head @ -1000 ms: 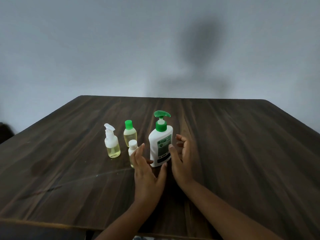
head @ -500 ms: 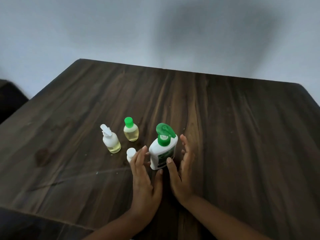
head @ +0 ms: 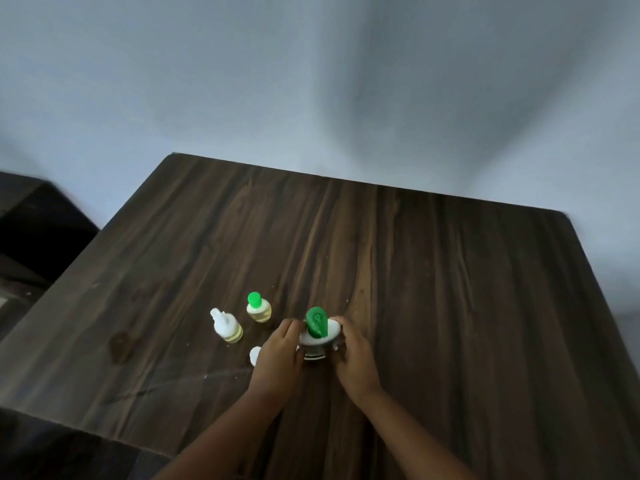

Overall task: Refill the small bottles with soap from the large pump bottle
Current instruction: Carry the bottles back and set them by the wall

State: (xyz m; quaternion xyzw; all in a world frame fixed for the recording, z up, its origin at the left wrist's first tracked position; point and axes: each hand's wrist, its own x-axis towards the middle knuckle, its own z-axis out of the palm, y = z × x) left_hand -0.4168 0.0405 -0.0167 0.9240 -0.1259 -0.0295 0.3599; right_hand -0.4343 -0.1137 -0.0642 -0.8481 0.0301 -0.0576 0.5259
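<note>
While hands (head: 278,358) (head: 356,358) grip the pump bottle (head: 320,337), two small bottles (head: 259,310) (head: 228,330) hold yellowish liquid.

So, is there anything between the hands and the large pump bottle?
Nothing visible. The left hand and right hand hold the large pump bottle by its two sides. The white-capped small bottle stands just left of the left hand, partly hidden behind it, not in between.

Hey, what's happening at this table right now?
A person grips the large pump bottle on the table, left hand on its left side, right hand on its right. Three small capped bottles stand left of it: white-pump bottle, green-capped bottle, and white-capped bottle half hidden by the left hand.
</note>
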